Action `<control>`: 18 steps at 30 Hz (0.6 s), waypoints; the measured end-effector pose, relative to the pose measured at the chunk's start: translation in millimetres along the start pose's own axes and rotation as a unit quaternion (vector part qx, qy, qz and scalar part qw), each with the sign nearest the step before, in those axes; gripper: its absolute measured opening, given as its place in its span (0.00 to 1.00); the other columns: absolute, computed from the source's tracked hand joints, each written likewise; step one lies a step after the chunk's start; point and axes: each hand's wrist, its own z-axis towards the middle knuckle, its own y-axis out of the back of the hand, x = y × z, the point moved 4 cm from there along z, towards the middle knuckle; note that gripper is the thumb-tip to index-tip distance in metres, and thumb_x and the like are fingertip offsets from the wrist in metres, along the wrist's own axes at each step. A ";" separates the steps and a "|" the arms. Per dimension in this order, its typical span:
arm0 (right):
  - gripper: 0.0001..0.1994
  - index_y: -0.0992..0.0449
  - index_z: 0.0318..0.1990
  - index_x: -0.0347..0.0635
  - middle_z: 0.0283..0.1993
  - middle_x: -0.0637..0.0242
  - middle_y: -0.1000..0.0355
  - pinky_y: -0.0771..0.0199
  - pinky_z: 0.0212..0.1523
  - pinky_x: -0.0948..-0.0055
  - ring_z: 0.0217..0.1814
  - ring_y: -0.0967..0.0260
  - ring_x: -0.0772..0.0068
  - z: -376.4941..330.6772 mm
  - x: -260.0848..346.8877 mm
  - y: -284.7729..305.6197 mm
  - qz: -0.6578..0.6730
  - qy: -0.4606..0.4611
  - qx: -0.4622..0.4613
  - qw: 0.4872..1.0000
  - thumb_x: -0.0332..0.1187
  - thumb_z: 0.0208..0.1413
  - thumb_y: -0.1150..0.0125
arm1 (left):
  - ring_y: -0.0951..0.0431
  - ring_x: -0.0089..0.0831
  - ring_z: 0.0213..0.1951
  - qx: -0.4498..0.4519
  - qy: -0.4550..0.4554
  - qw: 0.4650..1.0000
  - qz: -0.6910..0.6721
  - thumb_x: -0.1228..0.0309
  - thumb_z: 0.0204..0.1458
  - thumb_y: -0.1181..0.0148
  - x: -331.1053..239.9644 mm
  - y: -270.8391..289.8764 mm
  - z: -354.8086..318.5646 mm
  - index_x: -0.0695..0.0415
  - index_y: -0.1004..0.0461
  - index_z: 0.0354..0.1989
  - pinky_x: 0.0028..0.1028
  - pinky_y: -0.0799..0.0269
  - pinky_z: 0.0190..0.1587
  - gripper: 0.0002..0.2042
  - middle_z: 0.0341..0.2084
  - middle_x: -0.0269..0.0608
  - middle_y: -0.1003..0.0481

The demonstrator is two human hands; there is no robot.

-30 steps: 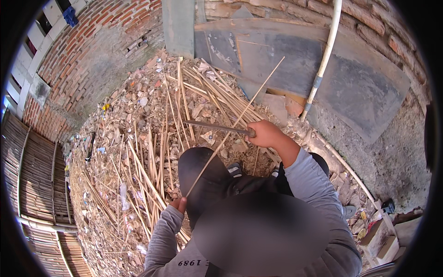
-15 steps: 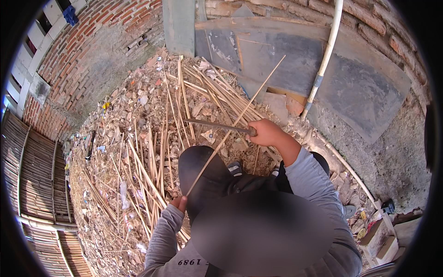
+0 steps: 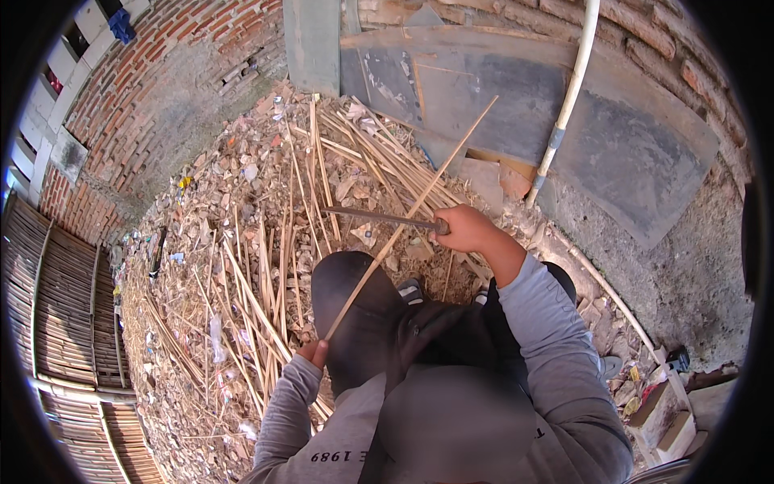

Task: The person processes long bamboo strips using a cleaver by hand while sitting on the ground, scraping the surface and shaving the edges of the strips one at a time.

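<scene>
Our left hand sits low beside the left knee, closed on the near end of one long pale strip. Our right hand, arm reached forward, wraps the handle of one dark blade. The strip slants up rightward, crossing the blade; we cannot tell whether they touch. Two groups of loose strips, too overlapped to count, lie on the rubble.

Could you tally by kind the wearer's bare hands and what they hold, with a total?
Hands: 2, the left hand and the right hand
Long-bladed knife: 1, in the right
Thin pale strip: 1, in the left
Total: 4
</scene>
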 end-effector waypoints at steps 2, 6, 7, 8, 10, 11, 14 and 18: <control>0.12 0.24 0.34 0.43 0.31 0.54 0.25 0.28 0.37 0.55 0.37 0.27 0.47 0.7 -0.8 -0.8 0.005 0.001 0.012 1.000 0.40 0.46 0.34 | 0.23 0.36 0.42 0.001 0.000 1.000 -0.015 0.53 0.64 0.55 -2.3 -0.8 -1.0 0.64 0.25 0.48 0.33 0.31 0.49 0.24 0.37 0.50 0.21; 0.13 0.25 0.34 0.42 0.31 0.53 0.26 0.29 0.37 0.54 0.37 0.27 0.47 0.3 -2.1 -1.8 0.010 -0.003 0.013 1.000 0.41 0.46 0.34 | 0.24 0.36 0.43 0.002 0.003 0.999 -0.039 0.53 0.64 0.55 0.8 -2.3 -0.5 0.65 0.25 0.48 0.32 0.32 0.49 0.24 0.38 0.50 0.22; 0.13 0.25 0.34 0.42 0.31 0.53 0.26 0.29 0.37 0.54 0.37 0.27 0.47 0.6 -1.6 -1.9 0.010 -0.001 0.013 1.000 0.41 0.46 0.34 | 0.24 0.36 0.43 0.005 0.005 0.999 -0.039 0.53 0.64 0.55 5.8 -2.3 0.4 0.65 0.26 0.49 0.32 0.32 0.50 0.25 0.38 0.50 0.22; 0.13 0.25 0.34 0.42 0.31 0.53 0.26 0.29 0.37 0.54 0.37 0.27 0.47 1.0 -1.1 -1.9 0.010 0.001 0.013 1.000 0.41 0.46 0.34 | 0.24 0.36 0.43 0.002 -0.004 0.999 -0.038 0.53 0.64 0.55 10.8 -2.5 1.7 0.65 0.26 0.49 0.32 0.32 0.50 0.25 0.38 0.50 0.22; 0.14 0.25 0.34 0.41 0.30 0.52 0.26 0.29 0.36 0.55 0.36 0.27 0.46 1.2 -0.7 -1.9 0.011 0.008 0.009 1.000 0.41 0.46 0.34 | 0.24 0.37 0.44 -0.001 -0.023 0.999 -0.038 0.53 0.64 0.55 15.0 -3.3 3.7 0.65 0.26 0.49 0.32 0.32 0.50 0.25 0.39 0.51 0.22; 0.14 0.25 0.33 0.41 0.29 0.51 0.27 0.29 0.35 0.55 0.35 0.28 0.46 1.0 -0.9 -2.0 0.013 0.012 0.005 1.000 0.42 0.46 0.34 | 0.24 0.37 0.44 0.001 -0.018 0.999 -0.038 0.53 0.64 0.55 15.1 -3.6 3.6 0.65 0.26 0.49 0.32 0.32 0.50 0.25 0.39 0.51 0.22; 0.15 0.25 0.33 0.40 0.28 0.49 0.27 0.29 0.35 0.56 0.34 0.28 0.45 0.8 -1.0 -1.6 0.017 0.012 0.001 1.000 0.42 0.46 0.34 | 0.24 0.37 0.44 0.003 -0.009 0.999 -0.036 0.53 0.64 0.55 9.4 -3.3 1.6 0.66 0.26 0.49 0.33 0.32 0.50 0.24 0.39 0.51 0.22; 0.14 0.25 0.34 0.42 0.30 0.54 0.26 0.28 0.36 0.54 0.37 0.27 0.48 2.7 0.0 3.4 -0.001 0.020 -0.011 1.000 0.41 0.44 0.33 | 0.24 0.37 0.44 0.007 -0.001 1.000 -0.022 0.54 0.64 0.56 -1.2 -1.3 -1.0 0.66 0.26 0.49 0.33 0.32 0.50 0.24 0.39 0.51 0.22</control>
